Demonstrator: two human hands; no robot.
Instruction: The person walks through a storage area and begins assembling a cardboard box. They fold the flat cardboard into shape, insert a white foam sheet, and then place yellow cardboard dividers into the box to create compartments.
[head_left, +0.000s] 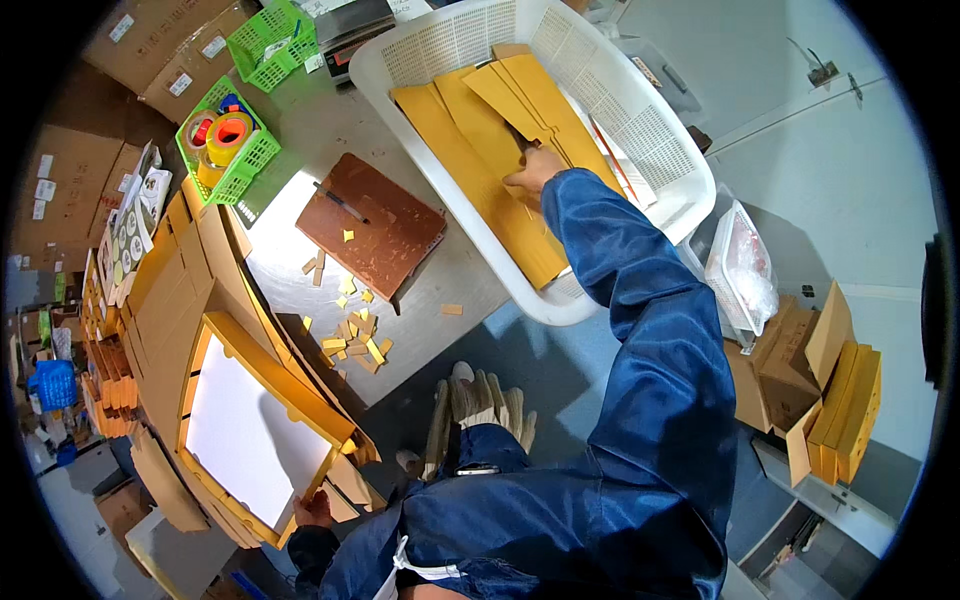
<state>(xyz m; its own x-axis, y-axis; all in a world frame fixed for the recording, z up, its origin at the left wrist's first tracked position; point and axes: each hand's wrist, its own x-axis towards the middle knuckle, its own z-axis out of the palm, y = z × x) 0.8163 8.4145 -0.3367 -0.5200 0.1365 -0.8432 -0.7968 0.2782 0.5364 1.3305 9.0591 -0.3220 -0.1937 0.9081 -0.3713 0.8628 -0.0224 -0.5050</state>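
At the lower left, my left hand (313, 508) is closed on the near corner of a shallow yellow cardboard box (335, 425). The box has a white inside face (255, 425) and leans on stacked cardboard. My right hand (540, 168) reaches into a large white plastic basket (440, 185), over folded yellow cardboard pieces (480, 120). Its fingers are closed at a slim dark tool (521, 139) whose exact kind is too small to make out. A thin red stick-like thing (612, 160) lies beside the cardboard in the basket.
A brown board (345, 245) with a black pen (342, 202) lies on the metal table, near small cardboard scraps (360, 340). A green basket (240, 170) holds tape rolls. Gloves (490, 405) lie by my lap. An open carton (785, 365) stands at right.
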